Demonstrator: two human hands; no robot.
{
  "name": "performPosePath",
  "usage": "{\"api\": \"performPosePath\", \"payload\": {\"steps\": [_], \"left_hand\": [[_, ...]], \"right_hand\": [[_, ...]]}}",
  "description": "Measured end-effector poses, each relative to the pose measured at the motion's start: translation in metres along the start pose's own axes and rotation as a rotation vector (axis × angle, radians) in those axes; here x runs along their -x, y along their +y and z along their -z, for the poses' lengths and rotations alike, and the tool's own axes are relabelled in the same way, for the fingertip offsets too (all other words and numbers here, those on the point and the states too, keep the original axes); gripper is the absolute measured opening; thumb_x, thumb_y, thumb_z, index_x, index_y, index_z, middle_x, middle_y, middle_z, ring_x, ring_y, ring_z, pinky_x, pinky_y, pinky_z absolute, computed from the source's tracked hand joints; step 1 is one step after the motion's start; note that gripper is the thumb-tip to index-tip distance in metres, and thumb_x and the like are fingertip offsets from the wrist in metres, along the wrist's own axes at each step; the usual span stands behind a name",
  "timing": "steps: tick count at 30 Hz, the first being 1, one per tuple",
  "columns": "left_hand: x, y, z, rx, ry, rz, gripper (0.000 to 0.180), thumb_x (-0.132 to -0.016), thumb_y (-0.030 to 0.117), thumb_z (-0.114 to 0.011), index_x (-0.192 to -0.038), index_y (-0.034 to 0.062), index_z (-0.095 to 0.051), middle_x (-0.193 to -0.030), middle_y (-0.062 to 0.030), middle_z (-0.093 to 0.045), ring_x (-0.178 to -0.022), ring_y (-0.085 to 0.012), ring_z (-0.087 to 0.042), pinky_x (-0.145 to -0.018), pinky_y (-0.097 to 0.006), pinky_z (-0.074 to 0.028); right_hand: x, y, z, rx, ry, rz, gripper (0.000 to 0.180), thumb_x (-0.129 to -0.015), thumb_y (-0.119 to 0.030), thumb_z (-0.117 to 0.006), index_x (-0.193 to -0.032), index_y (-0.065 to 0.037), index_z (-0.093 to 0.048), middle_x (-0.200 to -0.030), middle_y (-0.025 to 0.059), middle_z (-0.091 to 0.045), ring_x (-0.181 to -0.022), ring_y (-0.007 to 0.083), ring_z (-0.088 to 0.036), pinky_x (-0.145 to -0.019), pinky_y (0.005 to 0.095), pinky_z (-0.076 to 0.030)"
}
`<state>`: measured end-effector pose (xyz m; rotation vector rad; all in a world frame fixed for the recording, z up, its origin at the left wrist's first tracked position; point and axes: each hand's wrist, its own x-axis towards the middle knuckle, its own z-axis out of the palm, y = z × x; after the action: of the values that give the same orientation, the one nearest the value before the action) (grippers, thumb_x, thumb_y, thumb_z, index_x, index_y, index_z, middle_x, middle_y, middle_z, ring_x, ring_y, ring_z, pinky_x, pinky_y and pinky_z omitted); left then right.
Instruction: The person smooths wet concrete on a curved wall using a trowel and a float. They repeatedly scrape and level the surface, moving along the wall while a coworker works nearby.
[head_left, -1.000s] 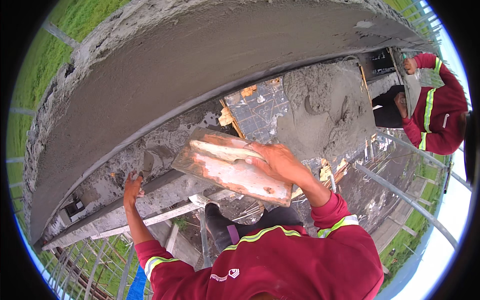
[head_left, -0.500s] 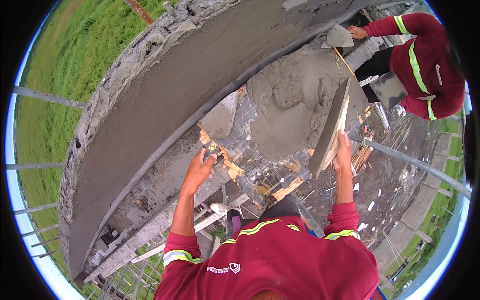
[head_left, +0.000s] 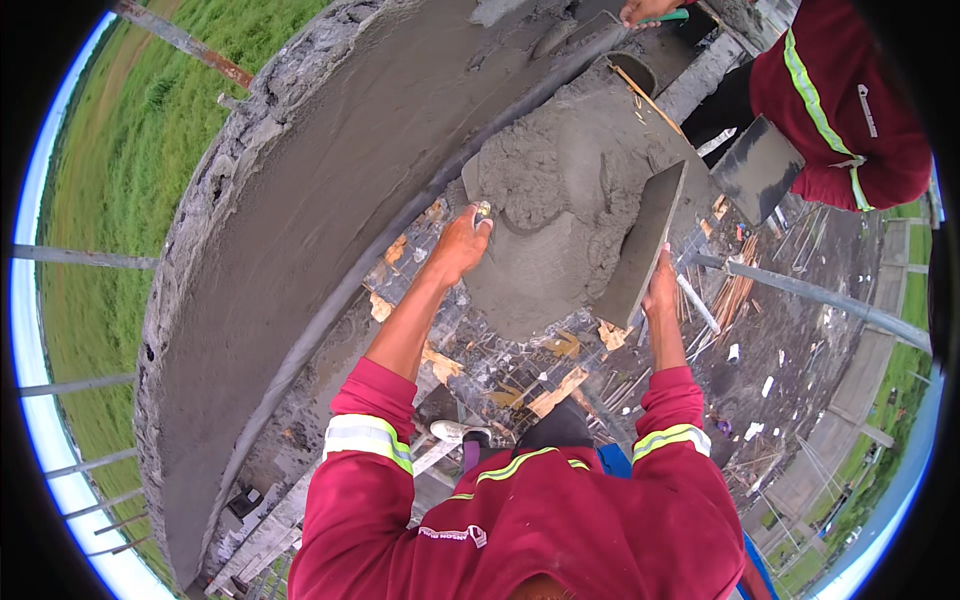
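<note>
My left hand (head_left: 458, 248) grips a trowel (head_left: 478, 186) whose blade is dug into the left side of a big heap of wet grey mortar (head_left: 560, 220). On the heap's right side my right hand (head_left: 660, 292) holds a flat grey plaster board (head_left: 640, 246) on edge, tilted against the mortar. Both my arms are in red sleeves with reflective bands. The heap lies on a board platform (head_left: 500, 370) next to a curved, freshly plastered wall (head_left: 300, 230).
Another person in a red jacket (head_left: 850, 100) works at the top right, one hand on a green-handled tool (head_left: 660, 14) and a flat board (head_left: 755, 168) below. Scaffold pipes (head_left: 800, 290) run at the right. Grass lies far below on the left.
My view has swung toward the mortar heap. My left hand has left the wall ledge and driven the trowel into the heap. My right hand has carried the board from flat up to its right side.
</note>
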<state>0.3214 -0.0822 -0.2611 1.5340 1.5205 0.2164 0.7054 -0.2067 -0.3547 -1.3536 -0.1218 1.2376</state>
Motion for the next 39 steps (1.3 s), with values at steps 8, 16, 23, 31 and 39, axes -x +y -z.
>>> {"api": "performPosePath", "payload": {"steps": [8, 16, 23, 31, 39], "left_hand": [[0.072, 0.020, 0.016, -0.486, 0.041, -0.223, 0.055, -0.103, 0.031, -0.049, -0.151, 0.0063, -0.040, -0.115, -0.0304, -0.066, -0.101, -0.0488, -0.065, -0.088, -0.053, -0.052], [-0.052, -0.001, 0.032, 0.477, -0.197, 0.251, 0.056, -0.100, 0.037, -0.056, -0.149, 0.0107, -0.043, -0.077, 0.0009, -0.050, -0.058, -0.0086, -0.045, -0.050, -0.029, -0.039], [-0.086, 0.070, -0.008, -0.377, -0.289, -0.343, 0.049, -0.102, 0.030, -0.053, -0.147, 0.0118, -0.044, -0.091, -0.0129, -0.065, -0.076, -0.0293, -0.064, -0.067, -0.044, -0.051], [0.045, 0.043, 0.006, -0.318, -0.079, -0.276, 0.050, -0.103, 0.026, -0.049, -0.148, 0.0061, -0.043, -0.110, -0.0263, -0.068, -0.100, -0.0453, -0.065, -0.088, -0.052, -0.052], [0.042, -0.019, 0.013, 0.188, -0.174, 0.333, 0.060, -0.101, 0.034, -0.052, -0.149, -0.0015, -0.041, -0.125, -0.0293, -0.064, -0.116, -0.0428, -0.063, -0.099, -0.044, -0.049]], "right_hand": [[0.008, -0.007, -0.012, 0.001, -0.001, -0.019, 0.057, -0.106, -0.047, -0.047, -0.138, 0.000, -0.052, -0.130, 0.0142, -0.062, -0.112, 0.0256, -0.064, -0.097, 0.0386, -0.052], [0.014, -0.009, -0.014, 0.005, 0.018, -0.025, 0.054, -0.106, -0.046, -0.046, -0.135, -0.001, -0.053, -0.124, 0.0122, -0.064, -0.109, 0.0229, -0.063, -0.095, 0.0365, -0.051], [0.013, -0.006, -0.015, 0.041, 0.050, -0.001, 0.059, -0.105, -0.050, -0.046, -0.136, 0.000, -0.053, -0.123, 0.0123, -0.065, -0.107, 0.0219, -0.063, -0.095, 0.0361, -0.051], [0.015, -0.009, -0.021, 0.038, 0.076, -0.023, 0.055, -0.104, -0.054, -0.047, -0.125, -0.004, -0.060, -0.103, 0.0102, -0.068, -0.088, 0.0201, -0.065, -0.080, 0.0340, -0.054], [0.025, -0.015, -0.045, 0.045, 0.047, -0.022, 0.046, -0.102, -0.056, -0.049, -0.097, -0.011, -0.057, -0.062, -0.0008, -0.046, -0.049, 0.0133, -0.045, -0.047, 0.0295, -0.041]]}}
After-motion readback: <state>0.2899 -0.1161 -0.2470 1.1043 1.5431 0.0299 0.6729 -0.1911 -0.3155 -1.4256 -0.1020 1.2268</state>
